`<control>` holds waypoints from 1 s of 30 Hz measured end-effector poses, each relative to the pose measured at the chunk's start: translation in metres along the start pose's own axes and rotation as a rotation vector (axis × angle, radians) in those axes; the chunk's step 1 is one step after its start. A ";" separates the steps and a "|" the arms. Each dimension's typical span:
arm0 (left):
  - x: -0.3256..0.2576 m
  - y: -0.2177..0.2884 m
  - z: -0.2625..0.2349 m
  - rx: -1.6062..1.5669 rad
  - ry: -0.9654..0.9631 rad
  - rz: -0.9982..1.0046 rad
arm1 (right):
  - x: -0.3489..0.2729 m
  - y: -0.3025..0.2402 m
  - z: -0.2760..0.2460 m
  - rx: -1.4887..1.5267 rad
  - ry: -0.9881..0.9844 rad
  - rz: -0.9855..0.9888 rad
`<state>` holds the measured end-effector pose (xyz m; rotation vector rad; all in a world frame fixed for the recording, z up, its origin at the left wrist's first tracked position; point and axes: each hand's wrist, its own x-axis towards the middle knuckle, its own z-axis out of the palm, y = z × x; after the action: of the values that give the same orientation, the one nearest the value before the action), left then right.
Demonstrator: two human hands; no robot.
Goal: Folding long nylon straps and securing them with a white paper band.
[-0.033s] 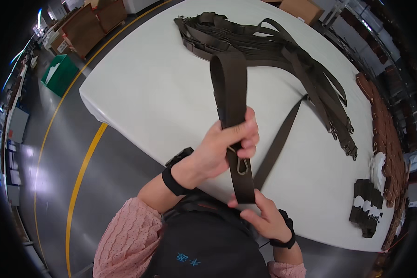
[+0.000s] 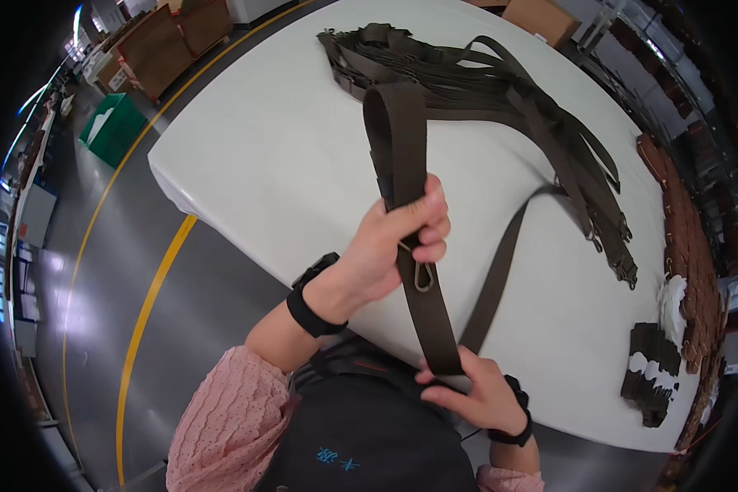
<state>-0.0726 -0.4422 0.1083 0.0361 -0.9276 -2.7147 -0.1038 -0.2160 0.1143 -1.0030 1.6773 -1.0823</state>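
My left hand (image 2: pixel 394 234) is closed around a dark brown webbing strap (image 2: pixel 407 139), doubled into a tall loop above the fist. A metal snap hook (image 2: pixel 423 277) hangs just below those fingers against the webbing. Lower down and nearer to me, my right hand (image 2: pixel 485 395) holds the strap's bottom bend, thumb on the near side and some fingers hidden behind the webbing. From there the strap runs up across the white table (image 2: pixel 254 156) toward a heap of similar dark straps (image 2: pixel 435 78), whose metal hooks dangle at the right.
On the table's right side lie a bundle of dark straps with a white band (image 2: pixel 652 373) and a row of reddish-brown items (image 2: pixel 682 246). A green bin (image 2: pixel 115 131) stands on the floor at left, beyond a yellow line. Cardboard boxes (image 2: pixel 541 20) are at the back.
My right hand has shifted slightly down and right, lengthening the strap stretch between my hands. The loop above my left hand sits a little farther left. The trailing strap now arches where it meets the heap.
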 end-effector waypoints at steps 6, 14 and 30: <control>-0.011 0.011 -0.017 0.371 0.018 -0.269 | -0.036 -0.038 -0.049 -0.451 0.519 -0.253; -0.051 -0.041 -0.001 0.650 -0.668 -0.573 | 0.026 -0.030 -0.141 -0.759 0.831 -0.375; -0.038 -0.011 -0.007 0.903 -0.946 -0.832 | 0.018 -0.010 -0.045 -0.100 -0.353 -0.013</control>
<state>-0.0376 -0.4277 0.0940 -0.9302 -2.8648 -2.5677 -0.1502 -0.2252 0.1300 -1.1937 1.4478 -0.7800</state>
